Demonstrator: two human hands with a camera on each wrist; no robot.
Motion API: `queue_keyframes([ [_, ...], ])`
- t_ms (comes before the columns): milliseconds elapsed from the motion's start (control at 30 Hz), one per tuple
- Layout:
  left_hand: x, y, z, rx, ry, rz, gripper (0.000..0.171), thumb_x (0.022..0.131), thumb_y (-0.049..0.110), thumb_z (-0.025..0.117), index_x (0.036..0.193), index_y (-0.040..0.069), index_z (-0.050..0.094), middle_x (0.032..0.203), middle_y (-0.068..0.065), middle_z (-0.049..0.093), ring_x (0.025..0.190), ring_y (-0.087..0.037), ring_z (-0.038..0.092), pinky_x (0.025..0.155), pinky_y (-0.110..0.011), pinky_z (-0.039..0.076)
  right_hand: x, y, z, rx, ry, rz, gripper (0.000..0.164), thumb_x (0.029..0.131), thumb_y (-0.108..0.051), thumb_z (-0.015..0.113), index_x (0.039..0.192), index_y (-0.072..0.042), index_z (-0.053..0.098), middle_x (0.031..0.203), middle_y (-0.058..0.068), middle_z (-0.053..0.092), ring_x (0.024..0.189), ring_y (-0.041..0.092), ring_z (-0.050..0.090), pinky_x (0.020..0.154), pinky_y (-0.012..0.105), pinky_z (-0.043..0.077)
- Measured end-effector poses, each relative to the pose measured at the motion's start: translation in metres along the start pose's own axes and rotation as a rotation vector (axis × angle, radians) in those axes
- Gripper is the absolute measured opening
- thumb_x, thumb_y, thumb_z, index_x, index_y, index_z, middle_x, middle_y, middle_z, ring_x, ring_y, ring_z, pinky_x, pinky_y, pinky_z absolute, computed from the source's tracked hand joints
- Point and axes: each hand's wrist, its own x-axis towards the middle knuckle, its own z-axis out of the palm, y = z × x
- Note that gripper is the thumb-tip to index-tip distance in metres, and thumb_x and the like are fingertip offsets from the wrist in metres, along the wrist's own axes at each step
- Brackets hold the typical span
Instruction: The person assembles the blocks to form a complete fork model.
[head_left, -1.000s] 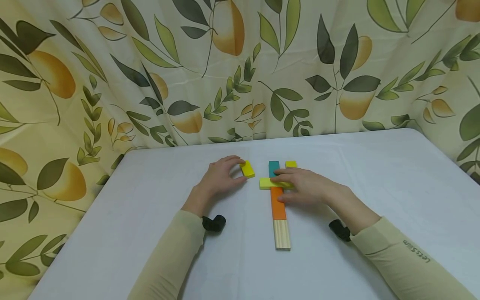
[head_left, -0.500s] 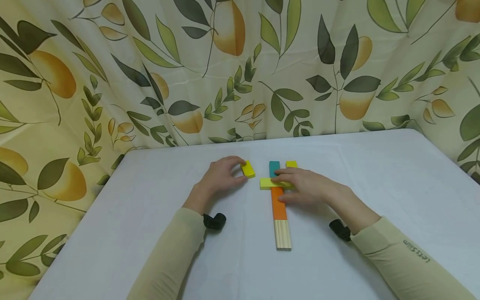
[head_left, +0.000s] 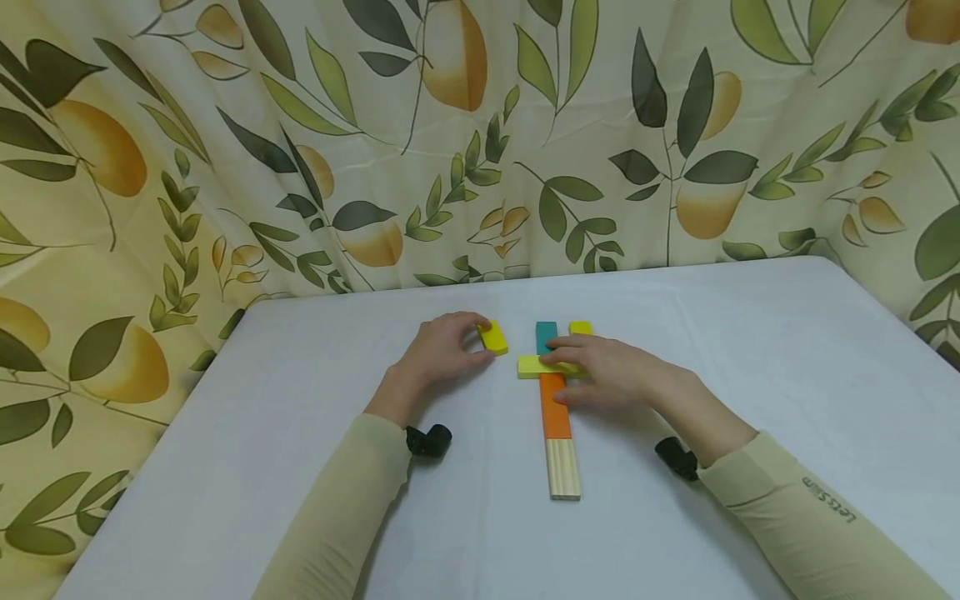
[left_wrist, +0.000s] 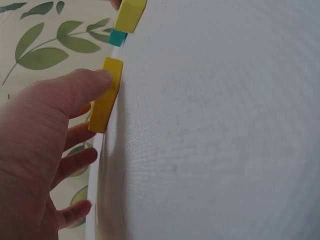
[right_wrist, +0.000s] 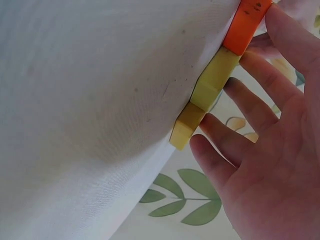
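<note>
My left hand [head_left: 441,350] pinches a small yellow block [head_left: 494,338] at the far left of the block pattern; in the left wrist view the thumb lies on the face of this block [left_wrist: 106,100], the other fingers behind it. The right hand [head_left: 621,368] lies over a lime-green block [head_left: 528,367] set crosswise, its fingers extended along it and partly hiding it. Its thumb is at an orange block [head_left: 556,421], which runs toward me from the lime-green one. In the right wrist view, the fingertips are right at the lime-green block [right_wrist: 216,75].
A teal block [head_left: 546,336] sits beyond the lime-green one, with another yellow block [head_left: 581,327] to its right, partly behind the right hand. A plain wood block [head_left: 564,471] continues the orange one toward me. White cloth [head_left: 300,483] covers the table; a leaf-patterned curtain [head_left: 450,142] stands behind.
</note>
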Motion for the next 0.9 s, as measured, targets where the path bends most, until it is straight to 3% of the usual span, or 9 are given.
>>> queue_keyframes([
  [533,0.0014,-0.0006,0.0012,-0.06,-0.003,-0.012,0.044,0.091,0.034,0.074,0.131,0.018,0.065,0.139,0.001,0.06,0.13,-0.021,0.05,0.113,-0.045,0.032,0.0008,0.0,-0.0003,-0.005,-0.007,-0.001,0.052,0.096,-0.037,0.068,0.142,-0.013,0.06,0.153,0.015,0.045,0.14,0.042,0.039,0.11,0.059,0.033],
  [900,0.0025,0.0034,-0.0005,-0.042,-0.01,-0.009,0.045,0.091,0.035,0.074,0.132,0.019,0.065,0.136,0.002,0.061,0.125,-0.021,0.053,0.111,-0.046,0.034,0.0013,0.0013,0.0,-0.005,-0.011,-0.002,0.053,0.096,-0.038,0.068,0.141,-0.012,0.06,0.153,0.015,0.044,0.14,0.042,0.039,0.11,0.059,0.033],
])
